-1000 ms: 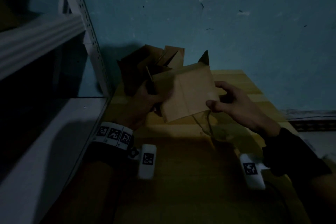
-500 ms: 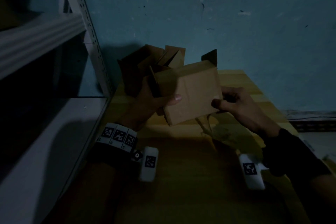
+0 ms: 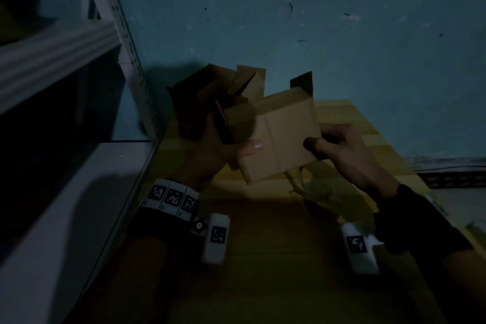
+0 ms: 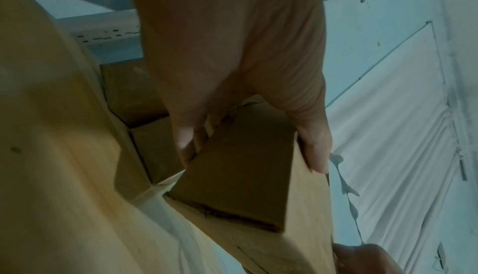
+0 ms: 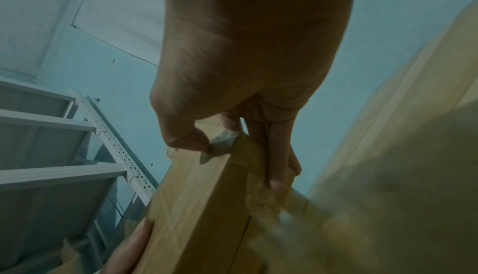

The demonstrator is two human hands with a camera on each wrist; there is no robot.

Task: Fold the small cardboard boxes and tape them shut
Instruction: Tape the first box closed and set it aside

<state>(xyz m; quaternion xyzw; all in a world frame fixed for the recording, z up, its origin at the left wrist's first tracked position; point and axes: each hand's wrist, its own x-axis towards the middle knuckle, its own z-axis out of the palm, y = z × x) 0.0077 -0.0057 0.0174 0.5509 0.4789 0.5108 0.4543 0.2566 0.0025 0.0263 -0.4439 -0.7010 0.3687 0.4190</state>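
At the far left stands a metal rack (image 3: 126, 66), with nothing of the task on it that shows. Just right of it, at the back of the table (image 3: 263, 258), sit a few other boxes (image 3: 210, 95); their flaps stand up, so I judge them folded only in part and not yet taped.

Your left hand (image 3: 210, 150) grips the box (image 3: 284, 139) by its left end. The thumb lies across the near face; the left wrist view shows the fingers curled round the far side, pinching the cardboard between them. You hold the box up in the air above the table, between both hands, tilted.

The near face looks closed, with a seam down its middle. I cannot tell whether tape covers that seam. One flap (image 3: 302, 81) stands up at the far top corner, so that end reads as open.

Your right hand (image 3: 339, 147) pinches the right edge, thumb on the near face, fingers behind. In the right wrist view something clear and crinkled sits under the thumb (image 5: 191, 137); it may be tape, but that is a guess.

Below the box lies a crumpled clear scrap (image 3: 315, 187). By my reading, this box is shaped, its last flap and taping remain, and the back boxes wait.
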